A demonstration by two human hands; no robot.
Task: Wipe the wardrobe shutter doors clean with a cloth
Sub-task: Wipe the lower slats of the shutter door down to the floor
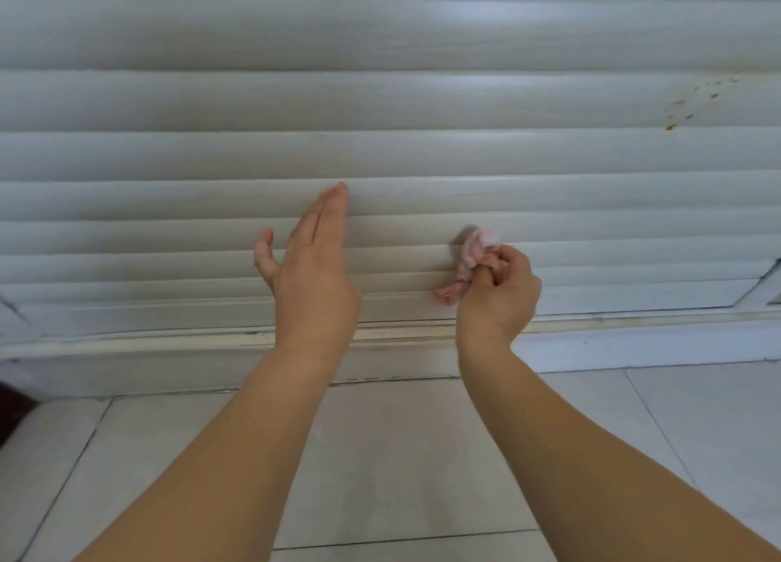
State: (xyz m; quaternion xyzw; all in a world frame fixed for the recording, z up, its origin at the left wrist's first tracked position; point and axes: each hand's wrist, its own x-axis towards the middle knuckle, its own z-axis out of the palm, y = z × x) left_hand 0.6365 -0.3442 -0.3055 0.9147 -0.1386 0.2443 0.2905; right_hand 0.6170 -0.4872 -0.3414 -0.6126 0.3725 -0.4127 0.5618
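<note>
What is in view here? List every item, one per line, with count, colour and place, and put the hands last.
shutter door: one, white with horizontal slats, fills the upper part of the view
orange-brown specks: a scatter, on the slats at the upper right
bottom rail: one, white and scuffed, beneath the slats
floor tiles: several, pale grey-white, across the bottom
dark object: one, dark red-brown, at the left edge, too cropped to identify
cloth: one, pink, bunched against the lower slats, right of centre
left hand: open, fingers straight, fingertips at the slats, holding nothing
right hand: closed around the cloth
</note>
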